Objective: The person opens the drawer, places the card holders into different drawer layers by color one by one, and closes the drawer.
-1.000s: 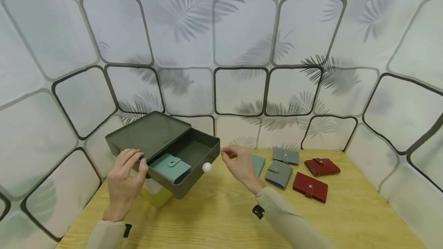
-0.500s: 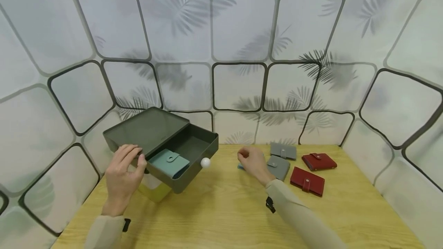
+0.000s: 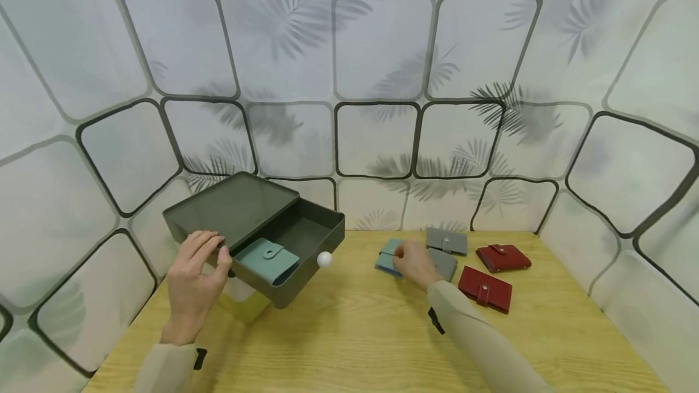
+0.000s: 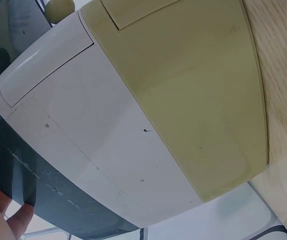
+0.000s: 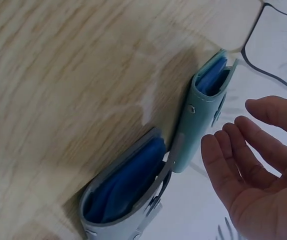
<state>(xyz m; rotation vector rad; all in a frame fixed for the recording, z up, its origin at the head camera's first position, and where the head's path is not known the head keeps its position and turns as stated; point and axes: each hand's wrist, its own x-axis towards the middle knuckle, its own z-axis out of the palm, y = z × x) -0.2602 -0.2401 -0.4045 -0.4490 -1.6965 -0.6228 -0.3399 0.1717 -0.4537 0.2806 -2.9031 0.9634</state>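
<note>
Six wallets were in view, one in a drawer and five on the table. The left hand rested on the grey top of a three-coloured box beside the table's left edge, its fingers loosely bent over the near corner rather than clasping anything. The box's top drawer, with a white knob, was pulled out; a green wallet lay at its near end, strap upward.

Near the table's far edge, the right hand was at the right side of a second green wallet. Its fingers were relaxed, thumb apart, gripping nothing; whether a fingertip touched the wallet could not be told.

A grey wallet lay partly hidden behind that hand, with another grey one beyond it, close to the far edge. Toward the far right corner lay a red wallet, and just nearer the front edge, another red one.
</note>
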